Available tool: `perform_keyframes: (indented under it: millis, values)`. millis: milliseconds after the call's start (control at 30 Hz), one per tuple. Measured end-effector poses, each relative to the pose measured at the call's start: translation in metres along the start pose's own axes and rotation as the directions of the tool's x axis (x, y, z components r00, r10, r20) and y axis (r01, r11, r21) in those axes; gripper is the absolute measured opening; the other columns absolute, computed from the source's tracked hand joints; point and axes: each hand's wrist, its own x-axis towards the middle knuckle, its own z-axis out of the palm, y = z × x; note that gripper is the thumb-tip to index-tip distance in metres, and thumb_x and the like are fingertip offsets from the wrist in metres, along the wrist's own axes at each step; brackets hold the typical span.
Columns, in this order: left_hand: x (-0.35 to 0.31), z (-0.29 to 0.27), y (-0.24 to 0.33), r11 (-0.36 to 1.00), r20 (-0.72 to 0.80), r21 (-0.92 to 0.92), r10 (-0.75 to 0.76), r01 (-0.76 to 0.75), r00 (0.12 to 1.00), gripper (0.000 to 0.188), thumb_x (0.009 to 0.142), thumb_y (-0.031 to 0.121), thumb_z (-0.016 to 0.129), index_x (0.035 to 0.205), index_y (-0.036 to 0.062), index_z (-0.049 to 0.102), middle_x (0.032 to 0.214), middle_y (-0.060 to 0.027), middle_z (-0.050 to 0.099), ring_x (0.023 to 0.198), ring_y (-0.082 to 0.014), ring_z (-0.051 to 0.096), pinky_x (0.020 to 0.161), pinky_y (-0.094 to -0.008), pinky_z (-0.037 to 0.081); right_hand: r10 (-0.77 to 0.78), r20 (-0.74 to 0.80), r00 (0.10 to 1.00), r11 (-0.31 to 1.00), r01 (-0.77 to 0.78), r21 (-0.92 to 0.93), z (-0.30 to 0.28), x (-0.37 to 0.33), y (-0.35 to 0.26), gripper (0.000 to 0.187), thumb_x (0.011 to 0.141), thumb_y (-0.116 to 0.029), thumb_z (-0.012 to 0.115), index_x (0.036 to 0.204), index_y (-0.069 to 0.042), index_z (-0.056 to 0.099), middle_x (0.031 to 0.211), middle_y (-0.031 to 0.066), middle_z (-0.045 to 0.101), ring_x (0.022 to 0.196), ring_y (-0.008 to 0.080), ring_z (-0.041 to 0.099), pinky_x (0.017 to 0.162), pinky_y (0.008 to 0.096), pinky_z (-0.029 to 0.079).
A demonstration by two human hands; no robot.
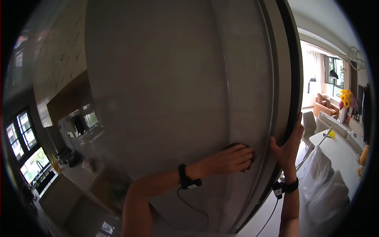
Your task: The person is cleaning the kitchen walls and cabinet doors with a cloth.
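Note:
A large, glossy grey door panel (166,79) stands upright right in front of me and fills the middle of the view. My left hand (233,158) presses against its surface low on the right side, fingers together and bent. Something dark shows under and beside these fingers; I cannot tell whether it is a held thing or the hand's reflection. My right hand (288,148) grips the door edge (294,79), a pale and black upright strip, with the thumb on the near side and the fingers along the outer side. Both wrists wear black bands with cabled small devices.
To the left are a kitchen counter (85,177), a window (27,138) and a marbled cabinet (59,67). On the right stand a white table (337,154), chairs under clear plastic covers (321,189), a pole (316,148), sunflowers (346,98) and a tan armchair (323,107).

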Motion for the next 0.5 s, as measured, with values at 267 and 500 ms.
perform_keyframes:
  millis: [267,500]
  values:
    - [0.039,-0.218,-0.208,0.936,-0.488,0.301,-0.012,0.181,0.873,0.032,0.094,0.005,0.058,0.126,0.0064,0.064,0.126,-0.0158,0.065,0.121,-0.0344,0.059,0.101,-0.0407,0.048,-0.022,-0.004,1.000,0.994,0.022,-0.108,0.004,-0.003,0.010,0.117,0.068,-0.012,0.077,0.162,-0.006,0.007,0.129,0.0247,0.043,0.120,0.0412,0.047,0.105,0.0493,0.042]
    - [0.068,-0.226,-0.285,0.803,-0.524,0.404,-0.190,0.438,0.830,0.038,0.102,0.012,0.049,0.136,-0.0031,0.054,0.144,-0.0233,0.052,0.137,-0.0406,0.044,0.117,-0.0448,0.033,-0.006,-0.013,1.000,0.993,0.005,-0.118,0.011,0.007,0.002,0.116,0.073,-0.018,0.078,0.162,-0.008,0.004,0.135,0.0257,0.041,0.128,0.0421,0.046,0.108,0.0498,0.042]
